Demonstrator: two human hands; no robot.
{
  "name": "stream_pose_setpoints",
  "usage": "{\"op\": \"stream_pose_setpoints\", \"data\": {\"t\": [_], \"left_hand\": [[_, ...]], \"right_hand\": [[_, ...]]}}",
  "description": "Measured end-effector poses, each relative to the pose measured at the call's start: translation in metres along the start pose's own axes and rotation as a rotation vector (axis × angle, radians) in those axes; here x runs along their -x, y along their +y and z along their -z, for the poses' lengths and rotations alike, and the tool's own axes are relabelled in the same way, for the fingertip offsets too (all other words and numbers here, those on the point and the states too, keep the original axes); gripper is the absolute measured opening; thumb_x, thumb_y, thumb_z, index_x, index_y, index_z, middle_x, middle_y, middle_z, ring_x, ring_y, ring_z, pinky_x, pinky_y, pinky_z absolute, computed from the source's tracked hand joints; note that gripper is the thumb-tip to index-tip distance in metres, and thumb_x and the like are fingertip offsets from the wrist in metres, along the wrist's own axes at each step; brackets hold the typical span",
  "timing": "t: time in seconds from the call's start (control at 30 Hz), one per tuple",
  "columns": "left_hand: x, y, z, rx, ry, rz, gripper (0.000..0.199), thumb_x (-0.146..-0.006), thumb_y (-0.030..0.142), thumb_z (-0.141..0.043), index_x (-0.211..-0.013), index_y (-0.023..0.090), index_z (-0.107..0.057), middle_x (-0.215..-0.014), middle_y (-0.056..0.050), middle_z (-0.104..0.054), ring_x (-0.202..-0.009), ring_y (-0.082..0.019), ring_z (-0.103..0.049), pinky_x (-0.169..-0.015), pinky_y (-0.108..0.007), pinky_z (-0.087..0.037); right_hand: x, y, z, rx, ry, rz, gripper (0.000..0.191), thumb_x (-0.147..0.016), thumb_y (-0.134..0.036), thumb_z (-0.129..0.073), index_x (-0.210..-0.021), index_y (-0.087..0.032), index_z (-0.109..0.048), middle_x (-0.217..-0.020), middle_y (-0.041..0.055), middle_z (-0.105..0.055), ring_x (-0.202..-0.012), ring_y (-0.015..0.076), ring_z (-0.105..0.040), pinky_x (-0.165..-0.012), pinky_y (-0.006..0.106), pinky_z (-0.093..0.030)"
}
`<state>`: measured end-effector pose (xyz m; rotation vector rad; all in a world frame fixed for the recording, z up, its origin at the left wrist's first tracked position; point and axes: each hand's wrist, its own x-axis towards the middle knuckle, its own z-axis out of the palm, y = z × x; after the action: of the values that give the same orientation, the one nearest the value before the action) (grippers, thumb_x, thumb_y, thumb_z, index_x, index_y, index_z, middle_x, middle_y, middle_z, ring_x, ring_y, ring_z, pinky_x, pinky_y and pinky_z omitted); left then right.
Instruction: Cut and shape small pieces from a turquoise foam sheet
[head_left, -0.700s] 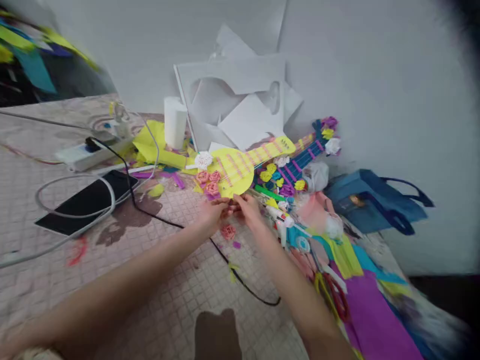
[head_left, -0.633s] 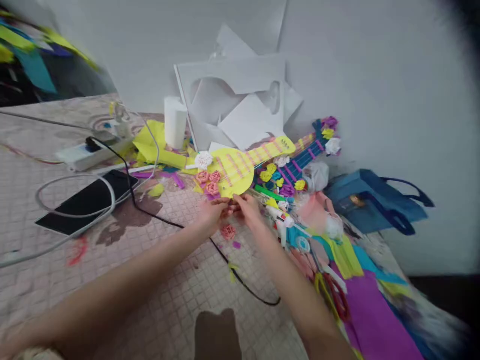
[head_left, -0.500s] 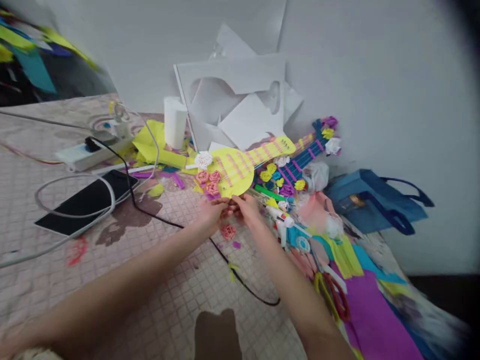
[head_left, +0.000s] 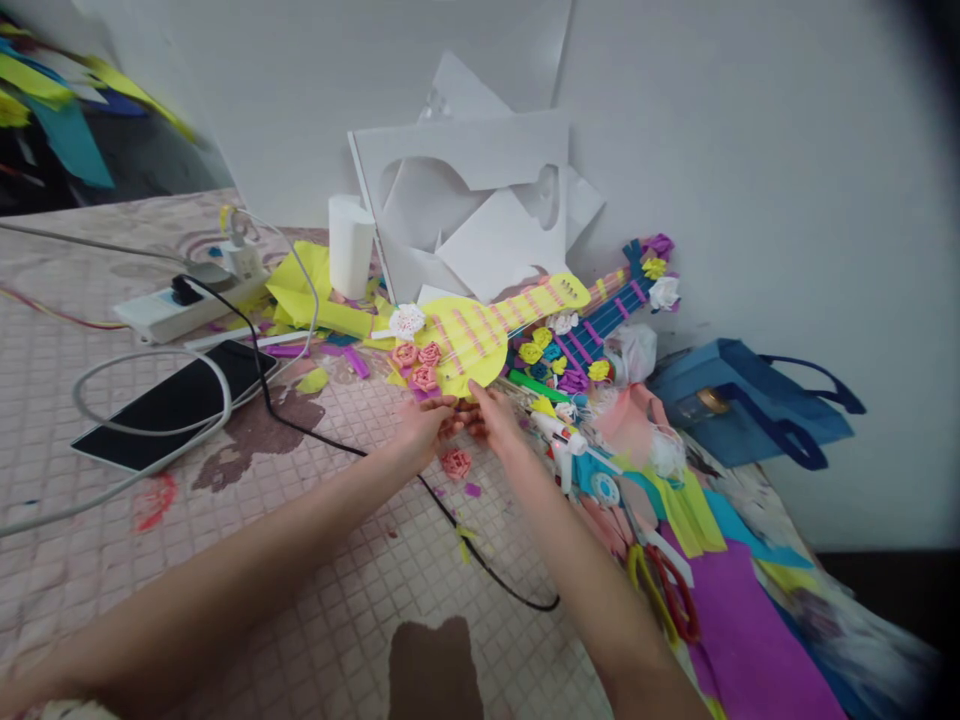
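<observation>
My left hand (head_left: 428, 430) and my right hand (head_left: 493, 418) meet just below the round end of a yellow toy guitar (head_left: 472, 345) with pink stripes. The fingers of both are curled in toward each other; whatever they hold is hidden. My right thumb overlaps the guitar's lower edge in view; whether it touches I cannot tell. Three pink paper roses (head_left: 424, 377) and a white flower (head_left: 406, 320) sit at the guitar's left side. A loose pink rose (head_left: 455, 463) lies on the table beneath my hands.
A blue toy guitar (head_left: 600, 325) with flowers leans behind. Right are a glue gun (head_left: 562, 440), scissors (head_left: 670, 590), coloured paper (head_left: 757, 630) and a blue bag (head_left: 750, 400). Left are a tablet-like slab (head_left: 176, 405) and power strip (head_left: 165, 312). A black cable (head_left: 322, 437) passes under my left arm.
My right thumb has lifted and moved slightly apart from my left hand. The fingers have shifted a little; the guitar and flowers stay put.
</observation>
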<state>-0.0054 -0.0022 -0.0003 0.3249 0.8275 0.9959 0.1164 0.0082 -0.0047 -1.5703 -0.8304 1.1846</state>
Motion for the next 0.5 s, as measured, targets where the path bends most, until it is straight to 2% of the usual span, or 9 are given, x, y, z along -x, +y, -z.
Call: {"op": "stream_pose_setpoints", "data": {"t": [0.13,0.23,0.5], "left_hand": [[-0.002,-0.001,0.002,-0.010,-0.005,0.006,0.019,-0.073,-0.008,-0.050,-0.077,0.009,-0.059,-0.060,-0.005,-0.065,-0.051,-0.009,-0.062,-0.048,-0.015,-0.046],[-0.002,-0.001,0.002,-0.019,-0.008,0.007,0.020,-0.073,-0.008,-0.049,-0.077,0.008,-0.060,-0.060,-0.005,-0.065,-0.052,-0.010,-0.062,-0.047,-0.015,-0.046],[0.003,0.003,0.005,-0.039,-0.011,-0.013,0.018,-0.073,-0.007,-0.051,-0.075,0.009,-0.059,-0.061,-0.005,-0.064,-0.051,-0.009,-0.062,-0.047,-0.016,-0.048]], "right_hand": [[-0.005,0.007,-0.004,0.008,0.034,0.040,0.018,-0.073,-0.028,-0.067,-0.072,-0.018,-0.053,-0.056,-0.0029,-0.062,-0.037,0.0075,-0.052,-0.030,0.016,-0.031],[-0.006,0.010,-0.004,0.015,0.048,0.066,0.019,-0.073,-0.028,-0.068,-0.069,-0.018,-0.051,-0.054,-0.0041,-0.060,-0.036,0.0073,-0.050,-0.031,0.016,-0.031],[0.020,0.005,0.010,0.011,0.014,0.056,0.034,-0.078,-0.053,-0.059,-0.074,-0.020,-0.054,-0.066,0.0016,-0.063,-0.038,0.0087,-0.048,-0.031,0.019,-0.031]]}}
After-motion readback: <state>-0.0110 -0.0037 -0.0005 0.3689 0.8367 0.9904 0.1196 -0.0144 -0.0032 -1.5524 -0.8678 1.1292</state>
